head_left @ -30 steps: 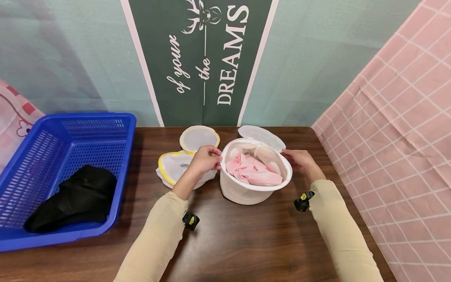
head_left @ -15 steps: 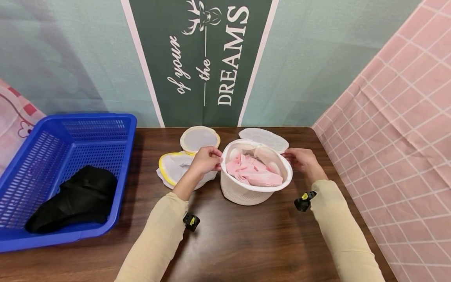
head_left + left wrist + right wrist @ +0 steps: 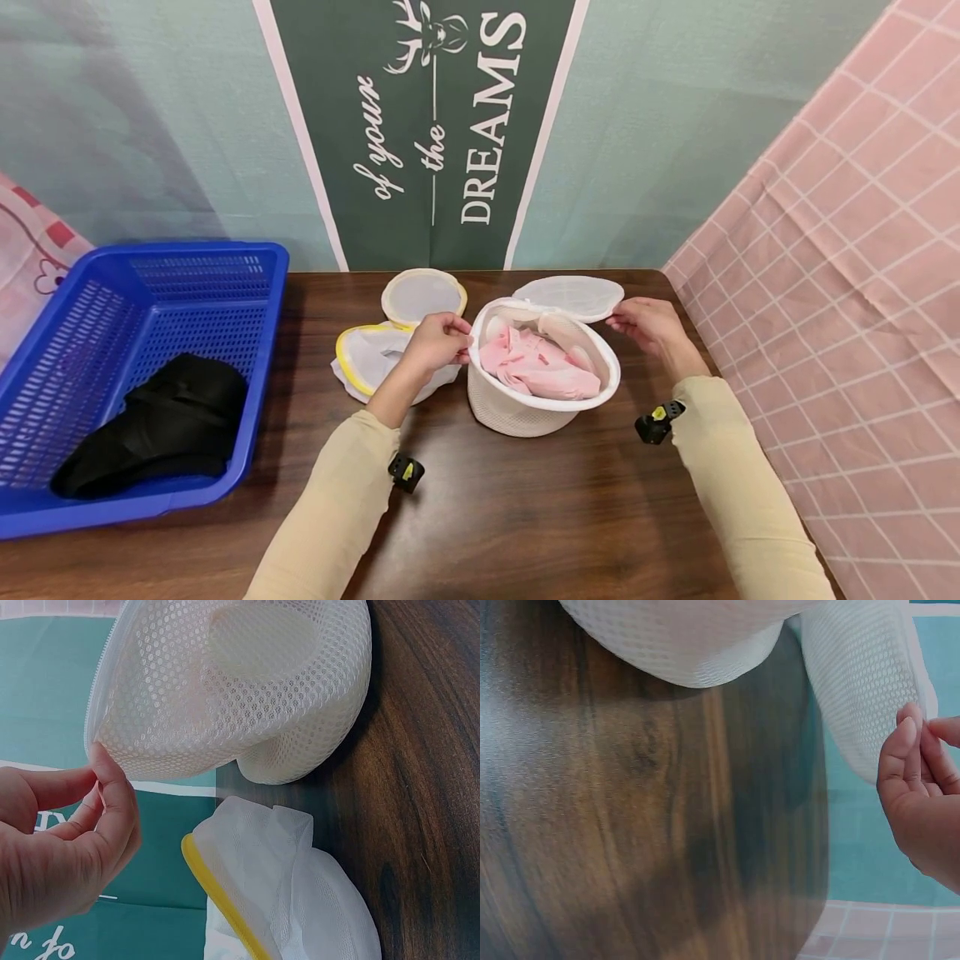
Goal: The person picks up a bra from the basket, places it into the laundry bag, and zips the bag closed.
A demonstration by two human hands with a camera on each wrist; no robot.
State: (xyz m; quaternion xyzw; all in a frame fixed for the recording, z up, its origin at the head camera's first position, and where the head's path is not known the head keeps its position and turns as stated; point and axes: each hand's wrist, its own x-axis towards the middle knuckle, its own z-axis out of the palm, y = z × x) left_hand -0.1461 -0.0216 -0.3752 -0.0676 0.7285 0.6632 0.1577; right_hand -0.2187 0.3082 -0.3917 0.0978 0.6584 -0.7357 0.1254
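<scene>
A white mesh laundry bag (image 3: 517,412) stands upright on the table with its round mouth open. Bunched pink cloth (image 3: 536,362) lies inside. My left hand (image 3: 437,342) pinches the bag's rim on its left side; in the left wrist view thumb and fingertips meet at the zipper edge (image 3: 91,720). The bag's mesh lid (image 3: 573,296) is folded back behind the mouth. At the right edge of that lid, my right hand (image 3: 648,323) pinches the rim, as the right wrist view also shows beside the lid's mesh (image 3: 862,682).
Left of the bag lies another white mesh bag with yellow trim (image 3: 352,367), its round lid (image 3: 425,296) flipped back. A blue plastic basket (image 3: 258,400) holding black cloth (image 3: 168,417) stands farther left. A pink checked cloth wall (image 3: 847,250) borders the right side.
My right hand has moved slightly right and away from me, drawing the lid's right edge outward and off the bag's rim. The left hand stays at the rim.
</scene>
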